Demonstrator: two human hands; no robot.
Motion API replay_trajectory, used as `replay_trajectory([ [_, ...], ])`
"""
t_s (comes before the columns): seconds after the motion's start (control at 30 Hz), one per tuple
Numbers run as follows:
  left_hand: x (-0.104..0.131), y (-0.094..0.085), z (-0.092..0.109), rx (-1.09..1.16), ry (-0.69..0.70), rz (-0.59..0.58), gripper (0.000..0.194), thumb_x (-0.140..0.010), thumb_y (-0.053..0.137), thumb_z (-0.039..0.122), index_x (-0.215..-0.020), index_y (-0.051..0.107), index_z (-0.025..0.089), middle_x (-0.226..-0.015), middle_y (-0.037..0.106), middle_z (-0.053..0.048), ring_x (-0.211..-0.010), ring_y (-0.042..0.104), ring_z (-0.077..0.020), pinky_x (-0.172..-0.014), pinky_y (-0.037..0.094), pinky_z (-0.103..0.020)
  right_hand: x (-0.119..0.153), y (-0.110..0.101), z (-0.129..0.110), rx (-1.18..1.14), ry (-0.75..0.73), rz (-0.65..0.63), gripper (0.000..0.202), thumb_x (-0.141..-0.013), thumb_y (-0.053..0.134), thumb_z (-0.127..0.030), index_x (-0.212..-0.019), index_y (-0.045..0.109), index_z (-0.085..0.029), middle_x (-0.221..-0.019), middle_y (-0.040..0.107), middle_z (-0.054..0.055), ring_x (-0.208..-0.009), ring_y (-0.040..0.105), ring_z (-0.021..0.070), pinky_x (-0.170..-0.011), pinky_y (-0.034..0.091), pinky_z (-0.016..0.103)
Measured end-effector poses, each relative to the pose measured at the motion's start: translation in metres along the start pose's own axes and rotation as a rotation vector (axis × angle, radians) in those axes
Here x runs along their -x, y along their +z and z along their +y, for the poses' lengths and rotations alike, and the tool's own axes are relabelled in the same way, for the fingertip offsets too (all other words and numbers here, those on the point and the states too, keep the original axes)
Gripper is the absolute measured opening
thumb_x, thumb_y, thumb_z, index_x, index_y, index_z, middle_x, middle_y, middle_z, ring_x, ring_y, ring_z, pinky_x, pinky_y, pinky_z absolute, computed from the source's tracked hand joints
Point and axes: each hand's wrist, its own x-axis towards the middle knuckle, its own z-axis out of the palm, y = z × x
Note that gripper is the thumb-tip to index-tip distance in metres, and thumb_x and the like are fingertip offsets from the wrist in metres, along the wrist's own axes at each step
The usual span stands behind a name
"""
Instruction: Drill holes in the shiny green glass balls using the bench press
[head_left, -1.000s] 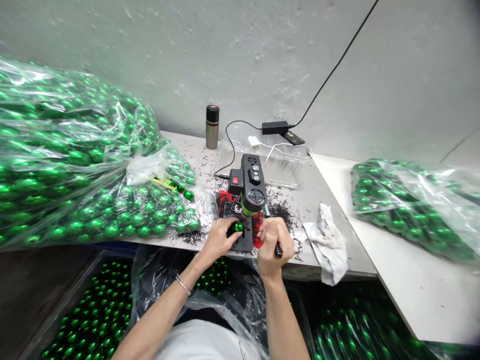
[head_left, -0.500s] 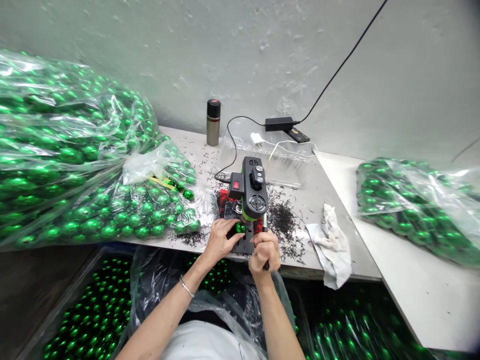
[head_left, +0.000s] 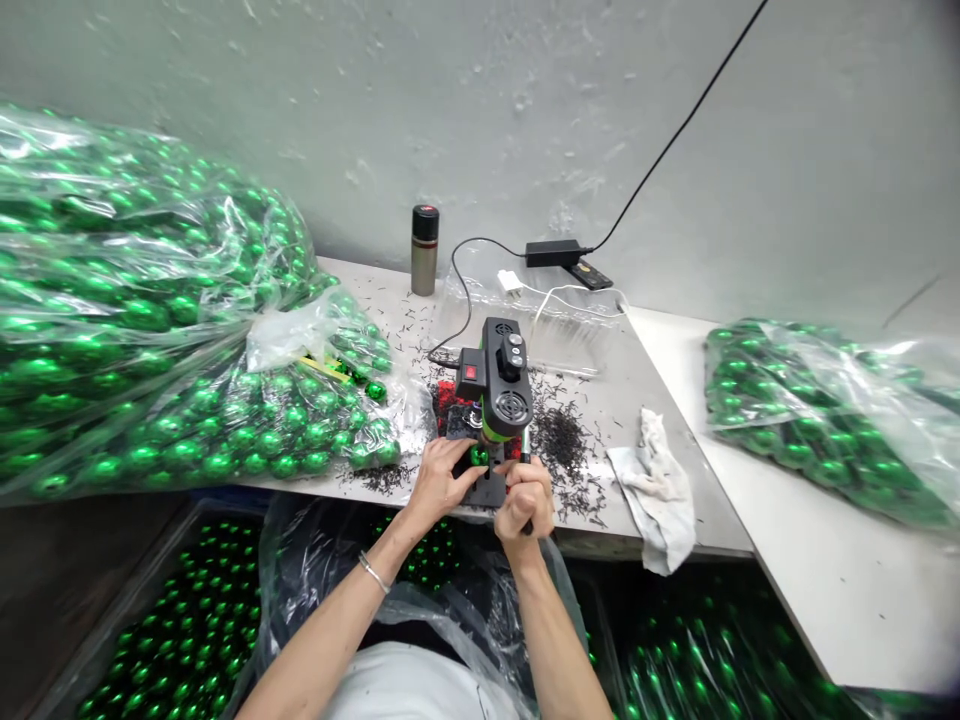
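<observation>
A small black bench machine (head_left: pixel 505 365), much like a bench drill press, stands on the table with a red switch and round vents. Beneath its head sits a shiny green ball (head_left: pixel 479 456) on a dark base plate (head_left: pixel 489 492). My left hand (head_left: pixel 437 480) holds this ball from the left, thumb and forefinger curved round it; its far side is hidden by the machine head. The fingers of my right hand (head_left: pixel 527 498) are wrapped round the black lever handle (head_left: pixel 526 526) at the machine's right.
A big clear bag of green balls (head_left: pixel 135 310) fills the left, a smaller bag (head_left: pixel 795 400) the right. Dark scraps (head_left: pixel 562 440) litter the table (head_left: pixel 390 300). Around stand a flask (head_left: pixel 424 252), clear tray (head_left: pixel 577 345), power adapter (head_left: pixel 553 253) and white cloth (head_left: pixel 656 495). More balls (head_left: pixel 180 620) lie below.
The view has shifted slightly, so the things at the right appear a little further left. Both hands keep their holds on the ball and the lever handle.
</observation>
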Motion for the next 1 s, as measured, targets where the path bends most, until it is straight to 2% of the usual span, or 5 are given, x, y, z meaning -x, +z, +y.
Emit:
replay_trajectory([
  [0.2, -0.003, 0.000, 0.001, 0.013, -0.009, -0.009, 0.029, -0.084, 0.075, 0.030, -0.112, 0.073, 0.022, -0.110, 0.076, -0.011, -0.106, 0.067, -0.0291, -0.104, 0.045, -0.050, -0.010, -0.005, -0.004, 0.039, -0.091, -0.141, 0.031, -0.100, 0.036, -0.022, -0.071, 0.045, -0.022, -0.071, 0.056, -0.002, -0.068, 0.063, 0.0133, -0.078, 0.053, 0.036],
  [0.37, 0.000, -0.004, 0.004, 0.084, -0.054, 0.052, 0.029, -0.083, 0.075, 0.032, -0.111, 0.074, 0.022, -0.111, 0.076, -0.011, -0.108, 0.068, -0.0295, -0.103, 0.048, -0.049, -0.047, -0.009, -0.031, -0.058, 0.151, -0.007, 0.034, -0.100, 0.039, -0.022, -0.066, 0.045, -0.022, -0.067, 0.054, -0.002, -0.061, 0.056, 0.0113, -0.060, 0.044, 0.028],
  [0.67, 0.061, -0.054, 0.006, 0.013, 0.031, 0.015, 0.043, -0.088, 0.071, 0.047, -0.123, 0.069, 0.024, -0.119, 0.073, -0.012, -0.110, 0.066, -0.0296, -0.099, 0.052, -0.046, -0.073, -0.007, -0.051, -0.102, 0.363, -0.010, 0.035, -0.101, 0.046, -0.032, -0.068, 0.050, -0.021, -0.066, 0.050, -0.003, -0.060, 0.051, 0.0111, -0.059, 0.040, 0.028],
  [0.87, -0.018, -0.103, -0.013, -0.324, -0.031, 0.230, 0.034, -0.098, 0.046, 0.026, -0.123, 0.067, 0.015, -0.126, 0.068, -0.019, -0.119, 0.060, -0.0325, -0.105, 0.044, -0.049, -0.063, -0.001, -0.049, -0.131, 0.371, 0.048, 0.038, -0.101, 0.046, -0.032, -0.065, 0.049, -0.021, -0.066, 0.051, -0.003, -0.062, 0.053, 0.0120, -0.061, 0.040, 0.029],
  [1.0, -0.074, -0.122, -0.029, -0.580, -0.261, 0.069, 0.025, -0.086, 0.055, 0.017, -0.102, 0.073, 0.010, -0.110, 0.071, -0.026, -0.112, 0.062, -0.0406, -0.097, 0.042, -0.050, -0.061, -0.002, -0.047, -0.127, 0.358, 0.046, 0.038, -0.100, 0.046, -0.031, -0.064, 0.049, -0.021, -0.067, 0.051, -0.003, -0.062, 0.053, 0.0119, -0.060, 0.041, 0.029],
])
